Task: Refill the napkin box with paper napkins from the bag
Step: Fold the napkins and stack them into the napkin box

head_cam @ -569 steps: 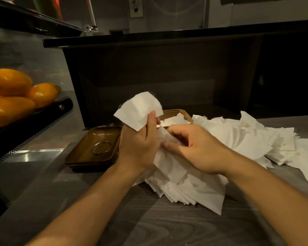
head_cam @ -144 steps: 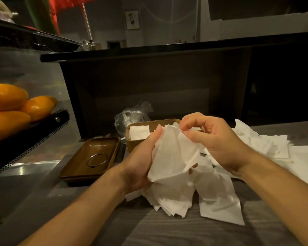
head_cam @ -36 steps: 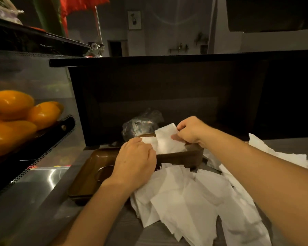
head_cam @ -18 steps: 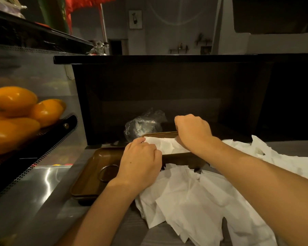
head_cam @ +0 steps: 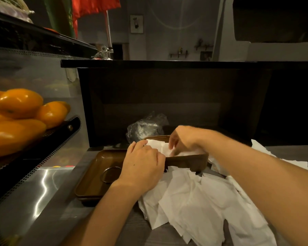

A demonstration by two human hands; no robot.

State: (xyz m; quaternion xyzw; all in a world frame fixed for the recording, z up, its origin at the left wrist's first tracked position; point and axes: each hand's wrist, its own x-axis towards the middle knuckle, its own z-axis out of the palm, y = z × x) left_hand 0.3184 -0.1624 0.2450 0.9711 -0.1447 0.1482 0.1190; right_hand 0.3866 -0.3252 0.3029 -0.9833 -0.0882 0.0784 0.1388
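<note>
Counter [head_cam: 114, 233]: a grey wood-look top under both arms; everything near the fingers sits on it.
Dark wall [head_cam: 167, 103]: a tall dark panel straight past the fingertips, behind the box.
Oranges [head_cam: 20, 118]: a pile of orange fruit on a dark shelf with little holes, far off to the left of the left hand's fingers.
Loose napkins [head_cam: 194, 201]: a big messy heap of white paper napkins on the counter, below both hands and spreading off to the right, under the right arm.
Tray [head_cam: 96, 174]: a flat brown tray just left of the left hand's fingers, with a thin ring lying in it; the hand covers its right edge.
Napkin box [head_cam: 187, 160]: a brown box between the two hands, its front wall just right of the left hand's knuckles.
Bag [head_cam: 144, 126]: a crinkly clear plastic bag just behind the box, past the fingertips of both hands.
Left hand [head_cam: 142, 167]: the fingers are curled close together over the left end of the box; their tips touch the white paper there.
Right hand [head_cam: 185, 139]: it reaches down into the box from above; it is blurred, so whether the fingers are pinching or pressing cannot be told.
Napkins in the box [head_cam: 160, 148]: white paper lying inside the box, right between the fingers of the two hands.
</note>
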